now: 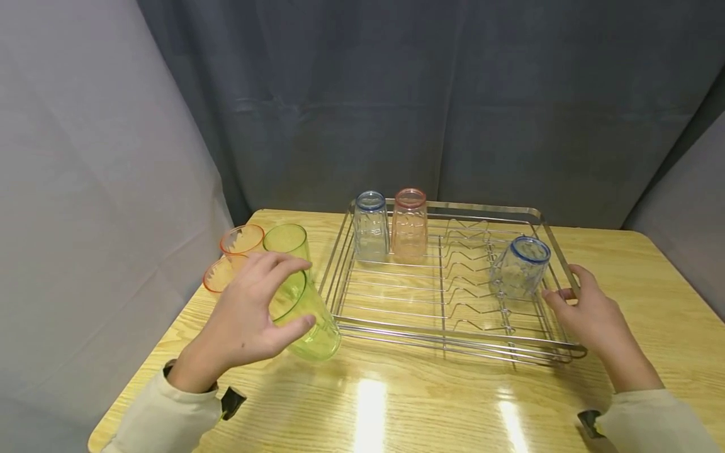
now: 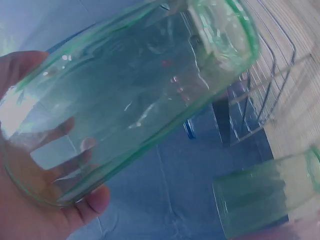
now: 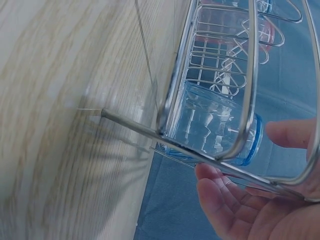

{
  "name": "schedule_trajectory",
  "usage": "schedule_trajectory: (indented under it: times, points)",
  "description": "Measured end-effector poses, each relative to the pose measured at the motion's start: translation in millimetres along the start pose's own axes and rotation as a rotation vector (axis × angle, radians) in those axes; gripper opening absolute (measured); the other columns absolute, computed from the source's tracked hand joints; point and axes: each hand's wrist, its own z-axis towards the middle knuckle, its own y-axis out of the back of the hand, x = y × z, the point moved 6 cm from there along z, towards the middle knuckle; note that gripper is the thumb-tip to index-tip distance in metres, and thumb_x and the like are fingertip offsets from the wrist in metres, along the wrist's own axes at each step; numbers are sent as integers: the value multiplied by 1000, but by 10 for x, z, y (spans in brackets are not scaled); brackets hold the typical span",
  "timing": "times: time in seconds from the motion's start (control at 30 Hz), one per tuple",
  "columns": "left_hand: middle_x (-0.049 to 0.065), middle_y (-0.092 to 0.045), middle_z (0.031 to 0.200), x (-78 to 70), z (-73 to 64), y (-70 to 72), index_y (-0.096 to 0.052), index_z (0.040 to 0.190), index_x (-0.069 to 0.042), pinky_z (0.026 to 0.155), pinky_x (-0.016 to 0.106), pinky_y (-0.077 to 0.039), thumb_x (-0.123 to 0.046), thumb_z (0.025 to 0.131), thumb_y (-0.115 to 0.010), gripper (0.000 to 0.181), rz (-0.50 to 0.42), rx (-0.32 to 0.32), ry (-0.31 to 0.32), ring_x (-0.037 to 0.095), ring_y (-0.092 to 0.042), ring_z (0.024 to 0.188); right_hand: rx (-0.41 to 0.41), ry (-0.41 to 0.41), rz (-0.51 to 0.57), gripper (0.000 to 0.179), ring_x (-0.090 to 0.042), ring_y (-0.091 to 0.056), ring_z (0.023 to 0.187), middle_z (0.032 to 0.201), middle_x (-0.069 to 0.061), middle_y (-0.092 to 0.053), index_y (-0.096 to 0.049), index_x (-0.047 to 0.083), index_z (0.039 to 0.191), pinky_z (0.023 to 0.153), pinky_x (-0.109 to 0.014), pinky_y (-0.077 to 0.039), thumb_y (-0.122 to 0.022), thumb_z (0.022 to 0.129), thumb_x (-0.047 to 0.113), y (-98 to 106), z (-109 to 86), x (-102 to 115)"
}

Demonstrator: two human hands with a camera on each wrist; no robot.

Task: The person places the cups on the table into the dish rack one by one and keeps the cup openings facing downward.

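Note:
My left hand point(image 1: 243, 314) holds a clear green drinking glass point(image 1: 320, 336) near its rim, thumb on one side and fingers on the other. The glass leans, its base toward the rack's left front corner. In the left wrist view the fingers point(image 2: 95, 200) show around the glass's open end. On the far side my right hand point(image 1: 591, 318) grips the right rail of the wire dish rack point(image 1: 419, 331), thumb inside and fingers outside. Close to that thumb, a blue-rimmed glass point(image 1: 518, 277) stands tilted, base up, in the rack.
Upside down at the rack's back left stand another blue glass point(image 1: 371, 233) and a pink glass point(image 1: 410, 233). Left of the rack, a second green glass point(image 1: 287, 238) and two orange glasses point(image 1: 242, 240) stand mouth up on the wooden table point(image 1: 430, 402). A dark curtain point(image 1: 351, 107) hangs behind.

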Motion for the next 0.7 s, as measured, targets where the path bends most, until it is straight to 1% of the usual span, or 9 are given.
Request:
schedule_trajectory:
  times: [0.2, 0.4, 0.57, 0.7]
  points:
    - [4, -63, 120, -171, 26, 0, -63, 123, -13, 90, 42, -47, -31, 70, -76, 58, -83, -78, -84, 22, -55, 111, -2, 11, -2, 93, -64, -47, 114, 139, -42, -43, 8, -7, 154, 74, -59, -49, -36, 102, 56, -11, 2, -5]
    - [6, -63, 120, -316, 62, -14, -63, 123, -11, 91, 42, -47, -30, 67, -75, 60, -130, -123, -138, 23, -56, 111, -7, 17, 0, 93, -65, -46, 115, 139, -41, -44, 8, -7, 155, 75, -59, -48, -36, 101, 56, -10, 11, 2]
    - [7, -62, 123, -402, 84, -99, -61, 124, -10, 94, 41, -46, -30, 67, -76, 63, -181, -135, -156, 24, -55, 114, -4, 7, 2, 93, -65, -46, 114, 140, -42, -43, 9, -6, 155, 74, -60, -49, -35, 101, 56, -8, 6, -2]
    - [8, -62, 123, -456, 88, -196, -60, 125, -9, 91, 40, -48, -30, 66, -77, 64, -215, -147, -179, 23, -56, 111, -1, 1, 10, 93, -65, -45, 116, 140, -42, -41, 9, -6, 154, 75, -62, -48, -35, 102, 56, -10, 6, -7]
